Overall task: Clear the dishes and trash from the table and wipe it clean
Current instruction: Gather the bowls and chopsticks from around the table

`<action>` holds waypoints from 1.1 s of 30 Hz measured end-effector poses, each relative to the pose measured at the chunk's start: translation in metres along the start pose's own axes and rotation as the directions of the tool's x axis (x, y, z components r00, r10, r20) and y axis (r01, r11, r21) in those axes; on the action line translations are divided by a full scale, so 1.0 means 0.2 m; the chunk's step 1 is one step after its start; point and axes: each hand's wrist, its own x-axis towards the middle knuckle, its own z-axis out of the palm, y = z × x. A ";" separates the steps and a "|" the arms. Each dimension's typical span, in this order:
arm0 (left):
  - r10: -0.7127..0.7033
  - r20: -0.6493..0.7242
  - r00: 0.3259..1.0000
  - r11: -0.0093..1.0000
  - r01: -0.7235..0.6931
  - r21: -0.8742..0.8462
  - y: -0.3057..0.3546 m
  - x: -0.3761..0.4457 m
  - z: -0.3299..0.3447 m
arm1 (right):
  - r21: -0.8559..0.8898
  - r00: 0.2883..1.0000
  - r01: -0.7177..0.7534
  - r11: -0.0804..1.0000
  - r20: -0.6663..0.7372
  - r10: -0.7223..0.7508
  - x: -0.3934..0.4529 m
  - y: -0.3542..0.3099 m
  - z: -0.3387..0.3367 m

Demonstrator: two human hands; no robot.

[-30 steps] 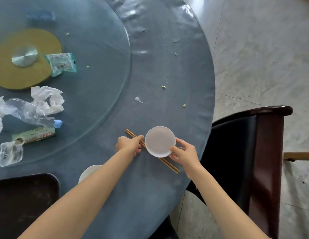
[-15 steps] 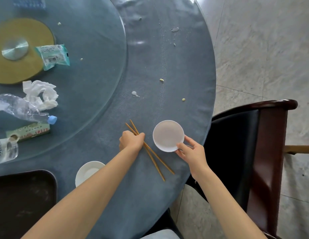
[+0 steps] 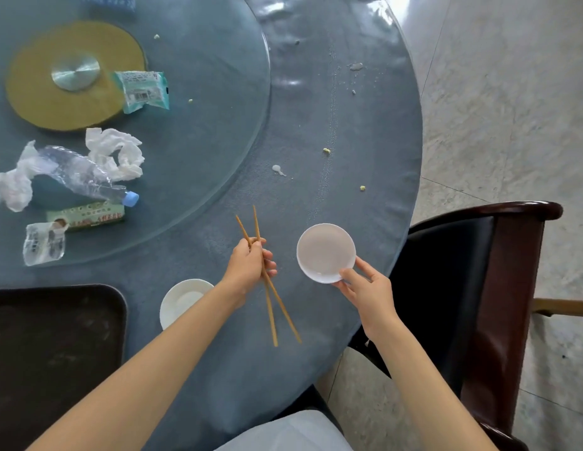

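My left hand (image 3: 249, 266) grips a pair of wooden chopsticks (image 3: 273, 309) near their middle, the tips crossing above the round blue table (image 3: 375, 131). My right hand (image 3: 365, 286) pinches the near rim of a small white plate (image 3: 325, 252), close to the table's right edge. A second white dish (image 3: 182, 299) sits on the table beside my left forearm. On the glass turntable (image 3: 202, 125) lie a crushed plastic bottle (image 3: 81, 174), crumpled tissue (image 3: 116, 151), a teal wrapper (image 3: 143, 89), a green packet (image 3: 86, 216) and a clear wrapper (image 3: 42, 244).
A dark tray (image 3: 52, 346) lies at the table's near left. Food crumbs (image 3: 326, 151) and a small spill (image 3: 277, 169) dot the tablecloth. A dark wooden chair (image 3: 485, 288) with a black seat stands against the table's right side; tiled floor lies beyond it.
My left hand has picked the chopsticks up from under the plate and turned them nearly upright. My right hand has moved the plate to the right, clear of the chopsticks.
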 end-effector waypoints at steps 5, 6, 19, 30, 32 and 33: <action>0.019 -0.018 1.000 0.991 -0.021 -0.133 -0.05 -0.18 -0.25 | -0.085 0.993 0.000 0.996 0.116 0.010 -0.17 0.04 0.15; 0.023 -0.019 1.000 0.986 -0.026 -0.164 -0.06 -0.22 -0.32 | -0.109 0.990 0.005 0.994 0.139 0.010 -0.21 0.06 0.19; -0.009 0.017 1.000 0.810 0.017 -0.586 -0.62 -0.85 -1.40 | -0.315 0.917 0.118 0.942 0.398 0.018 -0.84 0.57 0.79; -0.024 -0.235 0.972 0.567 -0.180 -0.803 -1.45 -1.53 -2.49 | -0.444 0.820 0.119 0.888 0.549 0.165 -1.62 1.46 1.62; -0.044 -0.281 0.959 0.520 -0.218 -0.826 -1.60 -1.64 -2.66 | -0.477 0.781 0.121 0.871 0.587 0.213 -1.76 1.60 1.78; -0.049 -0.302 0.952 0.505 -0.237 -0.830 -1.64 -1.68 -2.72 | -0.486 0.762 0.128 0.865 0.606 0.228 -1.82 1.65 1.84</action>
